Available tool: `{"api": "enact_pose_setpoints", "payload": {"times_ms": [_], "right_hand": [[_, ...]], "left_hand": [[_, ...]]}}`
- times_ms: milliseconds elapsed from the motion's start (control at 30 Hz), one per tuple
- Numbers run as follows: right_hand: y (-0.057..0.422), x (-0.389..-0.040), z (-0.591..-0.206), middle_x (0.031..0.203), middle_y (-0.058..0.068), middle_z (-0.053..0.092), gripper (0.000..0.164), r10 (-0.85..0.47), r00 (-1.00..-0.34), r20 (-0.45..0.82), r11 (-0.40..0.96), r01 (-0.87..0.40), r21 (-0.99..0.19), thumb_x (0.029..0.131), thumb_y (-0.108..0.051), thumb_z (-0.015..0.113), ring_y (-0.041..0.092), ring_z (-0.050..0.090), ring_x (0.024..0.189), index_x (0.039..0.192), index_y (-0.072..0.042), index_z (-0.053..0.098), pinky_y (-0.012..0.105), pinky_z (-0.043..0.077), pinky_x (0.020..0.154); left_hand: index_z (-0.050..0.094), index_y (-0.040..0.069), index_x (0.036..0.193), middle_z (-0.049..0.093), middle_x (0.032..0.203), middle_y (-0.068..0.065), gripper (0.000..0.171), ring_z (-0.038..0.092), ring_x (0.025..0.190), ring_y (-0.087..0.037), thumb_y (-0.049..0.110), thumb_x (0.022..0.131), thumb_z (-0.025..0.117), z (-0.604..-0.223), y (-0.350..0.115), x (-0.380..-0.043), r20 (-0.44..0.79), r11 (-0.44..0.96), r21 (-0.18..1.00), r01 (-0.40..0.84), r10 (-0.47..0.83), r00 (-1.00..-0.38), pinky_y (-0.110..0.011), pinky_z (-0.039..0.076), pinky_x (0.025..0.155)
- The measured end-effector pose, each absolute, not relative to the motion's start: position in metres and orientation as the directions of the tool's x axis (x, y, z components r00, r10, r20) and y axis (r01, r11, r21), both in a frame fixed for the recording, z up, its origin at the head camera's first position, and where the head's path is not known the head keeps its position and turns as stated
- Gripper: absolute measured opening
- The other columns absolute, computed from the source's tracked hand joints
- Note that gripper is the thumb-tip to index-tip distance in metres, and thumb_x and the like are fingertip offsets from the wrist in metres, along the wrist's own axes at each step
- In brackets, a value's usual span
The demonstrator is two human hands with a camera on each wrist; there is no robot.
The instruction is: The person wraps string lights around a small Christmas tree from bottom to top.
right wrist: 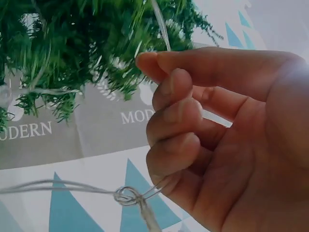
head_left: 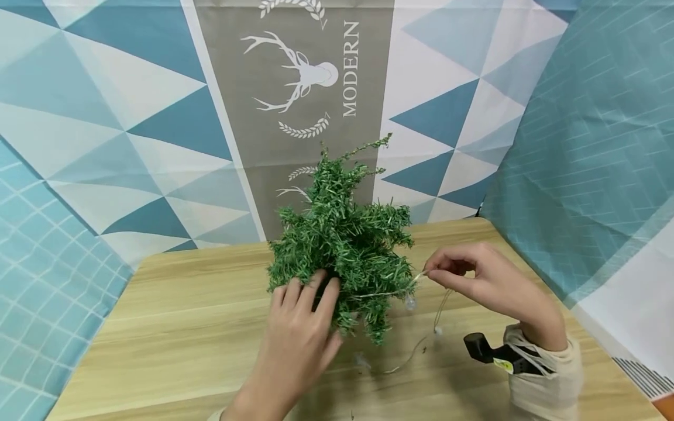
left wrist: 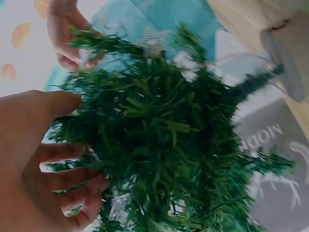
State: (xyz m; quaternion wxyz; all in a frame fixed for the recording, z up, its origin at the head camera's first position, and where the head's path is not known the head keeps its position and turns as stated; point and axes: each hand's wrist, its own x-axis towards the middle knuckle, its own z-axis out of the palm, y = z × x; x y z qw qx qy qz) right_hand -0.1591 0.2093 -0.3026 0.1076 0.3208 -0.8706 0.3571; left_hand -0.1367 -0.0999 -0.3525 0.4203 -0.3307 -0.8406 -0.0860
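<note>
String lights (head_left: 388, 293) are pinched by the right hand (head_left: 481, 279), stretched leftward across the near side of the green tree (head_left: 339, 240); its near-left foliage is touched by the left hand (head_left: 300, 321), fingers loosely spread.

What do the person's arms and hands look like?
The right hand and left hand wear no gloves. On the right there's a loose, cream cloth sleeve and a black, chunky wrist device with a yellow label; on the left, only a pale cloth sleeve edge shows.
</note>
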Motion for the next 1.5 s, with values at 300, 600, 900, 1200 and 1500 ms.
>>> {"api": "enact_pose_setpoints", "payload": {"times_ms": [300,600,900,1200,1500], "right_hand": [[0.224,-0.175,-0.311,0.079,-0.011,0.066,0.016,-0.562,-0.801,0.207,0.565,-0.554,-0.611,0.094,-0.009,0.068,0.007,0.059,0.068,0.087,-0.024,0.072,0.026,0.052,0.061],[0.246,-0.205,-0.329,0.084,-0.002,0.068,0.009,-0.361,-0.899,0.248,0.655,-0.434,-0.619,0.093,-0.006,0.069,0.01,0.063,0.076,0.088,-0.012,0.074,0.026,0.053,0.067],[0.258,-0.228,-0.348,0.109,0.009,0.065,0.013,-0.053,-0.89,0.453,0.708,-0.354,-0.611,0.098,-0.019,0.065,0.028,0.061,0.103,0.099,-0.01,0.074,0.05,0.05,0.088],[0.251,-0.242,-0.351,0.062,0.004,0.057,0.02,0.196,-0.849,0.491,0.151,-0.469,-0.87,0.097,-0.013,0.065,0.014,0.05,0.048,0.101,0.006,0.068,0.024,0.042,0.045],[0.253,-0.262,-0.341,0.123,0.03,0.061,0.026,0.027,-0.843,0.537,-0.696,-0.401,-0.596,0.102,0.009,0.037,0.041,0.058,0.12,0.118,0.014,0.057,0.038,0.05,0.099]], "left_hand": [[0.063,0.003,0.124,0.062,0.122,-0.019,0.046,0.055,0.097,-0.036,0.027,0.085,0.065,-0.359,-0.115,-0.149,0.785,0.75,-0.094,0.655,0.46,-0.414,-0.053,0.044,0.086],[0.064,0.006,0.126,0.063,0.123,-0.018,0.042,0.056,0.101,-0.035,0.027,0.091,0.054,-0.359,-0.12,-0.149,0.799,0.734,-0.085,0.674,0.454,-0.394,-0.057,0.041,0.09],[0.064,0.005,0.124,0.062,0.122,-0.019,0.045,0.053,0.101,-0.037,0.019,0.082,0.053,-0.358,-0.12,-0.148,0.797,0.722,-0.08,0.688,0.46,-0.391,-0.055,0.041,0.088],[0.066,0.008,0.12,0.064,0.119,-0.017,0.037,0.051,0.095,-0.033,0.03,0.101,0.042,-0.353,-0.117,-0.148,0.773,0.733,-0.081,0.675,0.474,-0.422,-0.05,0.042,0.086],[0.067,0.007,0.114,0.065,0.116,-0.017,0.039,0.05,0.089,-0.031,0.03,0.104,0.038,-0.35,-0.117,-0.146,0.786,0.742,-0.084,0.665,0.46,-0.414,-0.046,0.041,0.08]]}}
